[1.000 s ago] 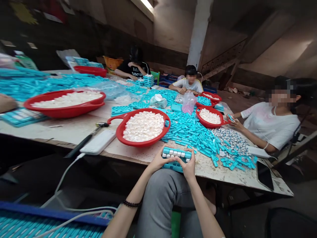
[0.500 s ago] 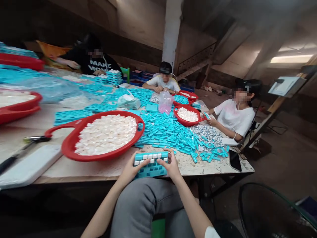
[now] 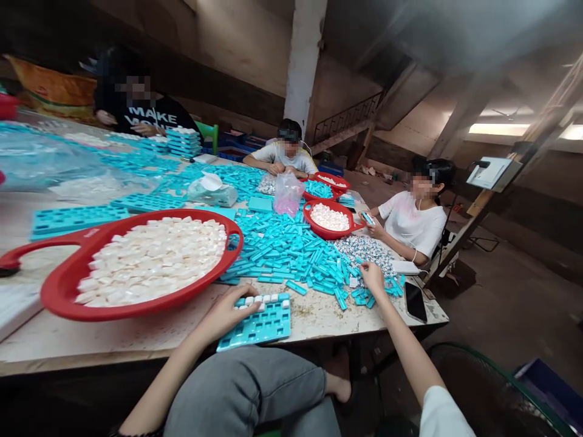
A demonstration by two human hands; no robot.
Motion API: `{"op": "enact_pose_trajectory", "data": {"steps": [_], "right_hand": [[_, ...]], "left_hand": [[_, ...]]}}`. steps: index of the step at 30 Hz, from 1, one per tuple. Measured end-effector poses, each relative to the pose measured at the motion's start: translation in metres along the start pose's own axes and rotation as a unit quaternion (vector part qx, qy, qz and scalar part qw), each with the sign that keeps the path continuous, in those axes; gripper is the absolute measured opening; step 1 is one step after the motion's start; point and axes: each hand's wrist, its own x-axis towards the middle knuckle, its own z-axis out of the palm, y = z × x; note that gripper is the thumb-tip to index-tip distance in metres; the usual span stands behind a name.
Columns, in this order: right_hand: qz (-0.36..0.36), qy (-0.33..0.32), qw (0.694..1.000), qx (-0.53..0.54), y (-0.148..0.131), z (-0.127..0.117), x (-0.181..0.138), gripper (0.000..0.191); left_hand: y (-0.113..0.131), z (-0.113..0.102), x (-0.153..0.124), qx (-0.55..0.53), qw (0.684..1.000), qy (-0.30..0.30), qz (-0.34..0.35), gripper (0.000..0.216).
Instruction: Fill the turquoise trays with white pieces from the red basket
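A turquoise moulded tray (image 3: 257,323) lies at the table's near edge, its far row filled with white tablets. My left hand (image 3: 226,312) rests on the tray's left end, fingers curled over it and holding it. My right hand (image 3: 372,277) is stretched out to the right, fingers bent down into the heap of small turquoise strips (image 3: 291,252) and touching one at its near right edge. A red basin of white tablets (image 3: 132,264) stands just left of the tray.
Three other people sit round the table at the far side and right. A second red basin (image 3: 330,220), a pink bag (image 3: 286,193), a pile of wrapped pieces (image 3: 368,249) and a black phone (image 3: 414,301) are to the right. Empty turquoise trays (image 3: 77,218) lie at left.
My right hand has let go of the tray and reached right to the strip heap. The tray has come down flat on the table edge. The view has swung right.
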Motion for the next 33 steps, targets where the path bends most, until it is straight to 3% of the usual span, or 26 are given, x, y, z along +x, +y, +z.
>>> {"op": "enact_pose_trajectory", "data": {"steps": [5,11,15,19,24,27,33], "right_hand": [[0.052,-0.007,0.998,-0.038,-0.004,0.015,0.026,0.008],[0.037,0.015,0.999,0.017,-0.008,0.011,0.019,0.010],[-0.030,-0.001,0.993,0.117,-0.025,0.014,-0.018,0.024],[-0.117,-0.145,0.931,0.314,-0.062,0.031,-0.078,0.035],[-0.252,-0.239,0.887,0.305,-0.120,0.063,-0.133,0.019],[-0.321,-0.236,0.877,0.268,-0.138,0.083,-0.146,0.016],[-0.339,-0.173,0.890,0.250,-0.133,0.103,-0.158,0.016]], "left_hand": [[-0.015,0.007,-0.008,0.056,0.998,0.028,0.017,0.036],[-0.012,0.009,-0.013,0.062,0.998,0.034,-0.003,0.032],[-0.012,0.010,-0.013,0.071,0.997,0.032,0.010,0.029],[-0.011,0.012,-0.013,0.097,0.995,0.024,0.030,0.027],[-0.007,0.012,-0.015,0.110,0.993,0.020,0.022,0.021],[-0.004,0.012,-0.016,0.124,0.992,0.023,0.000,0.020],[-0.005,0.013,-0.017,0.131,0.991,0.029,-0.017,0.021]]}}
